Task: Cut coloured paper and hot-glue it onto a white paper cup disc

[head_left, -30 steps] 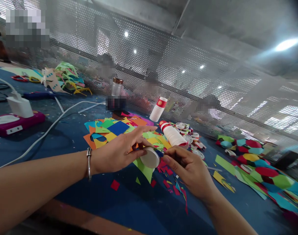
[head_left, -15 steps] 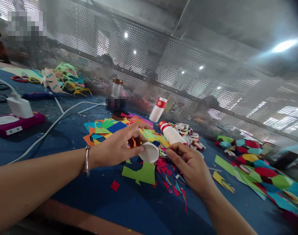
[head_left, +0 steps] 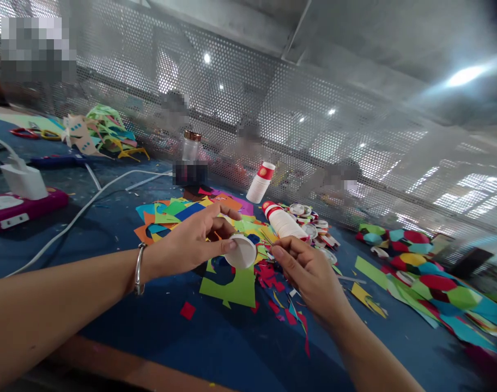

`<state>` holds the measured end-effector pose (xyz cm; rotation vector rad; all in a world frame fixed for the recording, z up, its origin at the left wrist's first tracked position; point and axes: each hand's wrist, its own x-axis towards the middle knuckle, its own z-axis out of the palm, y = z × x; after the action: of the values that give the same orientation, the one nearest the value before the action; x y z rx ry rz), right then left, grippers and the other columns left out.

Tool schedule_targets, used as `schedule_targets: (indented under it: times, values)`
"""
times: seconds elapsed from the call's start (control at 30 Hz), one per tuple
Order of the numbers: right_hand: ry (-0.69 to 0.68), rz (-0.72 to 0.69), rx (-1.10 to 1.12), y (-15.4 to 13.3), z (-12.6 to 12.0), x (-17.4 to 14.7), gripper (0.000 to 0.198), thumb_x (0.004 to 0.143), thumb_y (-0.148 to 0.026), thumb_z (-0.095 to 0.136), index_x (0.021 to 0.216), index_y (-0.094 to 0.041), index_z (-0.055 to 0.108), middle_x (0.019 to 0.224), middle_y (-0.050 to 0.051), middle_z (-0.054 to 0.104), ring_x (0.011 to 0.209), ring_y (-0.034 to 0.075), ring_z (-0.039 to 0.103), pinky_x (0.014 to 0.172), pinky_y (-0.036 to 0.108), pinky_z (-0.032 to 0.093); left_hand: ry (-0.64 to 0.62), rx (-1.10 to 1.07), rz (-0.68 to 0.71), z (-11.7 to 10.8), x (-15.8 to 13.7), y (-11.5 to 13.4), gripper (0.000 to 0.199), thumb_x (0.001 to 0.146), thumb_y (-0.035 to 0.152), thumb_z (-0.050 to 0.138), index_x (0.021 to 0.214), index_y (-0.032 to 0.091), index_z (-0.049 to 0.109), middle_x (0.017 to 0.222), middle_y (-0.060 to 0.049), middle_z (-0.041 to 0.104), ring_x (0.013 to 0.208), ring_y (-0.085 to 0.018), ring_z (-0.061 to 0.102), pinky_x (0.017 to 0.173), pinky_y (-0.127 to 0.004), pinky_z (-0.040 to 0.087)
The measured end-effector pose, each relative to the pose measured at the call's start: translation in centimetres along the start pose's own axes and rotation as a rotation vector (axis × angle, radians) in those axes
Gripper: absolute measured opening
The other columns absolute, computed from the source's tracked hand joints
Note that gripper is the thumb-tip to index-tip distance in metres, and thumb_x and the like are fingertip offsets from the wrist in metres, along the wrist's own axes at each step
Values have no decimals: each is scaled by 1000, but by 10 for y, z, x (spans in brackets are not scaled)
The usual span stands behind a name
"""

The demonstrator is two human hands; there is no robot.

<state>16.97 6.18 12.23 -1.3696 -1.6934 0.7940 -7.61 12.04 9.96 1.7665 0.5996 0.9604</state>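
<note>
Left hand [head_left: 191,242] gripping white paper cup [head_left: 241,251], base toward camera. Right hand [head_left: 309,275] pinched narrow beside it, contents unclear. Cup undecorated; green paper [head_left: 232,286] cut, scraps littering bench [head_left: 129,326].

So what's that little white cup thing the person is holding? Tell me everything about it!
The small white cup looks like paper. It is tipped on its side, its round end facing the camera, with a thin rolled rim around it. The left hand pinches it, thumb below and fingers above. It hangs above the blue table, over a green paper scrap. The right hand sits just beside it; whether they touch is unclear.
</note>
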Motion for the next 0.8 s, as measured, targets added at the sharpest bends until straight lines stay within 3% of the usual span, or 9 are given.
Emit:
schedule_targets:
  times: [0.17,0.3,0.8]
  values:
    - [-71,-57,-24,-4,4,-2,33,93,-52,65,93,-19,66,75,-2,57,64,10,48,56,23,36,-47,58,68,4,-1,2,48,93,30,64,134,24,39,102,-2,66,90,-16,63,76,-30,49]
    - [-101,-60,-26,-7,5,-5,29,93,-49,65,94,-20,66,79,-1,62,71,12,56,62,23,43,-34,106,114,6,-2,3,47,93,28,63,134,23,39,102,-2,66,88,-15,64,76,-29,50]
    - [-114,-118,-107,-8,6,-7,25,92,-46,66,92,-21,69,72,-1,60,62,11,52,55,24,43,-47,147,168,8,-5,5,51,91,19,65,136,23,39,99,1,67,90,-13,65,81,-29,50]
